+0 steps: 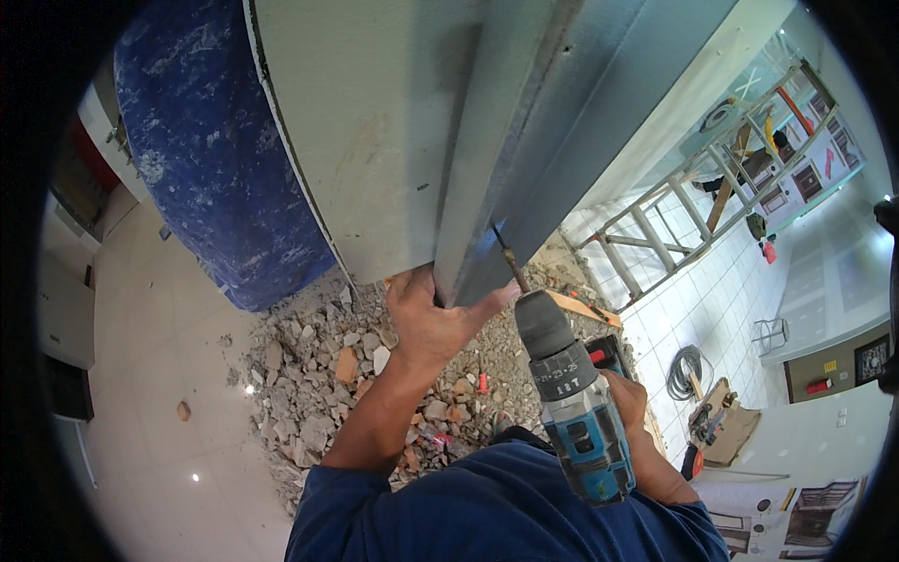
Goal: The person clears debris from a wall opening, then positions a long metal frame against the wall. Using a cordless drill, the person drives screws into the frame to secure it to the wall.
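My right hand (626,398) is closed round the handle of a teal and black cordless drill (576,412). The long bit (508,253) points up and away, its tip at the face of a grey metal door frame (534,169). Whether the tip has gone into the metal, I cannot tell. My left hand (431,318) grips the frame's lower part from below, with fingers at the panel side and the thumb stretched across toward the bit. A pale grey panel (365,140) stands along the frame's left side. The drill's body hides most of my right fingers.
Broken rubble (318,375) covers the floor below the frame. Blue plastic sheeting (215,150) hangs at the left. To the right are a metal ladder (646,239), an orange-brown wood strip (585,307), a coiled cable (688,373) and a torn cardboard piece (735,436).
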### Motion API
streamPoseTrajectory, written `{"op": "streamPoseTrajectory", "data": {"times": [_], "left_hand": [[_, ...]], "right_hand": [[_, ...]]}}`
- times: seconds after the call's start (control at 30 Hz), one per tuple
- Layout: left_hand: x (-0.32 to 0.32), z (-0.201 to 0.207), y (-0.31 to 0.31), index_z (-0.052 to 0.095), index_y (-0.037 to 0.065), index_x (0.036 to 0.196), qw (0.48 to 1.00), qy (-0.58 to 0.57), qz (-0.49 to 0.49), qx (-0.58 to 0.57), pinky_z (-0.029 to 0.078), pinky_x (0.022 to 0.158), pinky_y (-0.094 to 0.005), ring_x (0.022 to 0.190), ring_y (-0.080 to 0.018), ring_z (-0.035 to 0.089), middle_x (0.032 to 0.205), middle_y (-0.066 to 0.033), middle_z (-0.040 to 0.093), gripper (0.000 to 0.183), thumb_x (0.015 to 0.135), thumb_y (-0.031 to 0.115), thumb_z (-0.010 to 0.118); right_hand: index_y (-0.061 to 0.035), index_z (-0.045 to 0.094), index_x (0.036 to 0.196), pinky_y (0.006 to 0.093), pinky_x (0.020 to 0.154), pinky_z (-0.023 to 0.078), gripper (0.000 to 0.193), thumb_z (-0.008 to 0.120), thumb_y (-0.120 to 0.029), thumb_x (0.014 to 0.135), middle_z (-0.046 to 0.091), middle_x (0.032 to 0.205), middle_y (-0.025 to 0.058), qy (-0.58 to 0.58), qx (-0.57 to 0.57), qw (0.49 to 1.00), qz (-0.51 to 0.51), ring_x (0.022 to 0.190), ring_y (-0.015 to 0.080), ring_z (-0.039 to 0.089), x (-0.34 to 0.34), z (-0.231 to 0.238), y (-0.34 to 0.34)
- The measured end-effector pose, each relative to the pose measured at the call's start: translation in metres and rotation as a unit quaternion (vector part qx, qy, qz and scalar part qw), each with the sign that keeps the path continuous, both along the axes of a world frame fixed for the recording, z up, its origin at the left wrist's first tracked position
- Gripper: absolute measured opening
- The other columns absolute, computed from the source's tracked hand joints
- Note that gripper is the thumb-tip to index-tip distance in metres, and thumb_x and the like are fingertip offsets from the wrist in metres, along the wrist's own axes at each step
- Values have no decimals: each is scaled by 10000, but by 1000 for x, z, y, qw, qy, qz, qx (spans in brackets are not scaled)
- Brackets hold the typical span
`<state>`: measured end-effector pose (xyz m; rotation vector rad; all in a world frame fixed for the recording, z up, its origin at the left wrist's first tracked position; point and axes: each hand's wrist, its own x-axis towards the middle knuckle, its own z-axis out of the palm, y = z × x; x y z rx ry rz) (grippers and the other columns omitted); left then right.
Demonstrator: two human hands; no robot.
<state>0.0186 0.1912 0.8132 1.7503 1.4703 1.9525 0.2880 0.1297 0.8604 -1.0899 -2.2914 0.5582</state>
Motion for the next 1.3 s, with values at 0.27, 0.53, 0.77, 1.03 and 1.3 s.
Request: {"op": "streamPoseTrajectory", "data": {"times": [0.27, 0.53, 0.77, 1.03, 1.3], "left_hand": [[-1, -1, 4, 675, -51, 962, 998, 36, 12, 53, 541, 674, -386, 744, -290, 672, 852, -141, 675, 617, 657, 416, 938], [0, -1, -1, 687, -8, 1024, 1000, 20, 8, 19, 548, 764, -387, 863, -286, 700, 961, -153, 702, 486, 686, 259, 912], [-2, -5, 3, 696, 5, 995, 999, 32, 8, 21, 553, 759, -377, 833, -257, 712, 911, -130, 717, 455, 689, 262, 912], [-1, -2, 1, 699, 18, 974, 1000, 27, 8, 10, 556, 744, -368, 839, -255, 717, 913, -117, 721, 391, 662, 158, 889], [1, 5, -1, 700, 0, 1030, 1000, 20, 10, 19, 555, 763, -383, 892, -267, 699, 991, -146, 688, 469, 657, 226, 872]], "right_hand": [[39, 645, 1118, 410, 710, 560, 431, 730, -136, 733, 693, 910, 203, -1, 0, 1000, 9, 821, 364, 710, -3, 8, 0], [35, 650, 1110, 401, 708, 563, 432, 734, -128, 719, 692, 891, 185, -11, 15, 1000, 16, 819, 347, 713, -1, 8, 5], [34, 647, 1100, 408, 693, 557, 445, 741, -141, 702, 680, 861, 174, -12, 28, 999, 28, 786, 338, 703, 0, 7, 6], [39, 641, 1095, 403, 690, 547, 450, 747, -164, 708, 671, 841, 177, -27, 24, 999, 30, 780, 336, 697, 1, 12, 10], [41, 641, 1091, 407, 689, 550, 450, 752, -167, 707, 685, 863, 182, -17, 35, 999, 27, 782, 341, 703, -2, 13, 10]]}}
